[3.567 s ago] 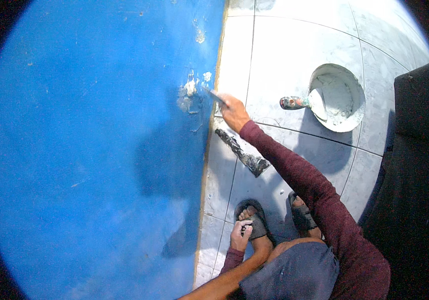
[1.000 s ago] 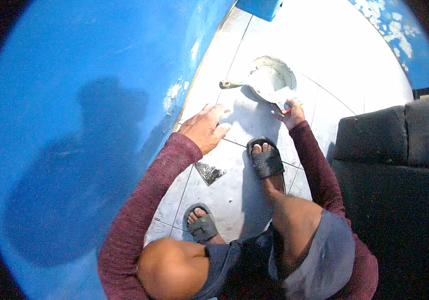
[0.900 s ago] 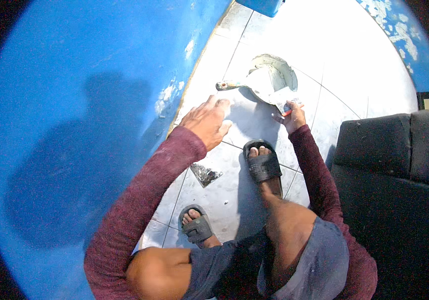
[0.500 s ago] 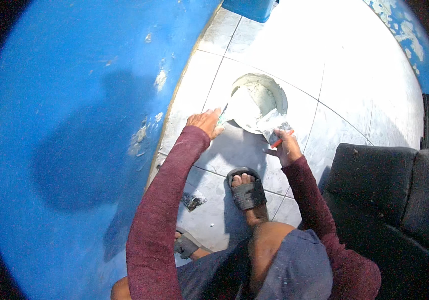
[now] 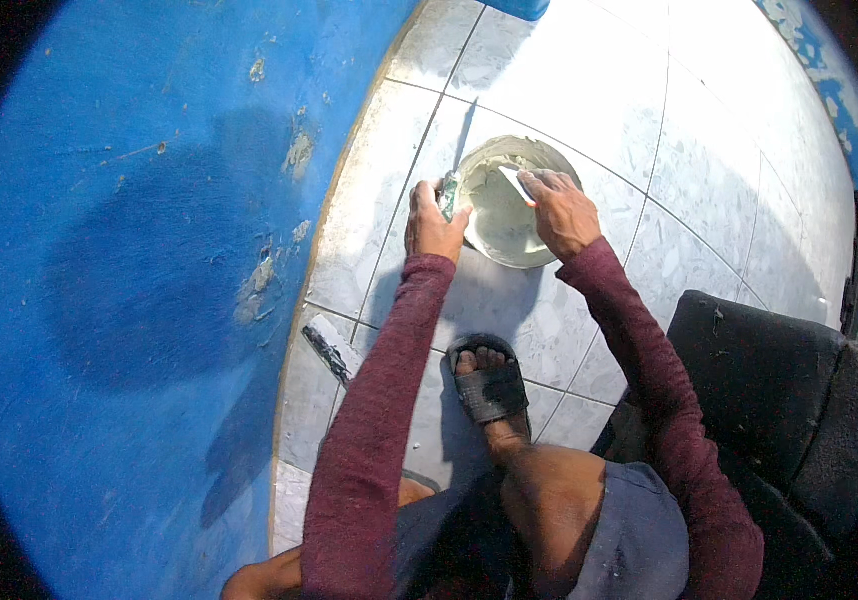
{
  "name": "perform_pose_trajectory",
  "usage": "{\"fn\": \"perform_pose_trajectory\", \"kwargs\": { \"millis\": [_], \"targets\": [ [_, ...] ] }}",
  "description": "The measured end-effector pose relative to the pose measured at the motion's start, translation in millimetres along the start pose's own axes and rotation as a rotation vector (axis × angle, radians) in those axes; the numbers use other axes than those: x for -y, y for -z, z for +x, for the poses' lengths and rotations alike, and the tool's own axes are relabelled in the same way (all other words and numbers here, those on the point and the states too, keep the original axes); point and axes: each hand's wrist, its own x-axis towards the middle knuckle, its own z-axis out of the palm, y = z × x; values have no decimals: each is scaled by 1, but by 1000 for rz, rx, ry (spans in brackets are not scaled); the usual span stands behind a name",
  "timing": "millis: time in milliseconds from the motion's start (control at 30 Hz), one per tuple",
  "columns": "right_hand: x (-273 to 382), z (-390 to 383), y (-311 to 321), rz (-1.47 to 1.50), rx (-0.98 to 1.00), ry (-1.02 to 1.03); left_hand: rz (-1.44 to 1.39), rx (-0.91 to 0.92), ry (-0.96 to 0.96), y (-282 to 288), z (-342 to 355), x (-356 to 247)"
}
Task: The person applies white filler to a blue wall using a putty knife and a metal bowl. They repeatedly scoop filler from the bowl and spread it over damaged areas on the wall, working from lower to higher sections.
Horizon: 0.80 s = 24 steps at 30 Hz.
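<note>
A white bucket of pale paste rests on the tiled floor. My left hand is closed on the greenish handle of a putty knife at the bucket's left rim. My right hand is closed on a small scraper, its pale blade over the paste inside the bucket. A flat tool with black streaks lies on the floor beside my left forearm.
A blue wall with flaked, patched spots runs along the left. A black padded seat stands at the right, near another peeling blue wall. A blue object is at the top edge. My sandalled foot is below the bucket.
Earlier my right hand was at the left wall with a tool. My left hand, open a second ago, has closed on the putty knife. My right hand has risen into the bucket's opening.
</note>
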Motion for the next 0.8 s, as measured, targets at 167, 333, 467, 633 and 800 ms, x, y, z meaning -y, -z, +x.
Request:
{"fn": "perform_pose_trajectory", "kwargs": {
  "millis": [167, 333, 467, 633, 800],
  "targets": [
    [-8, -7, -33, -233, 72, 67, -300, -34, 285, -27, -5, -13],
    [12, -46, -31, -211, 244, 120, -203, -100, 278, -25, -10, -13],
    [9, -50, -19, -144, 204, 102, -149, 83, 259, -35, -16, 9],
    [-4, -22, -36, -257, -53, 46, -225, 145, 221, -50, -14, 21],
    [15, -56, -40, -199, 94, 56, -133, -49, 215, -46, -20, -11]
  ]
}}
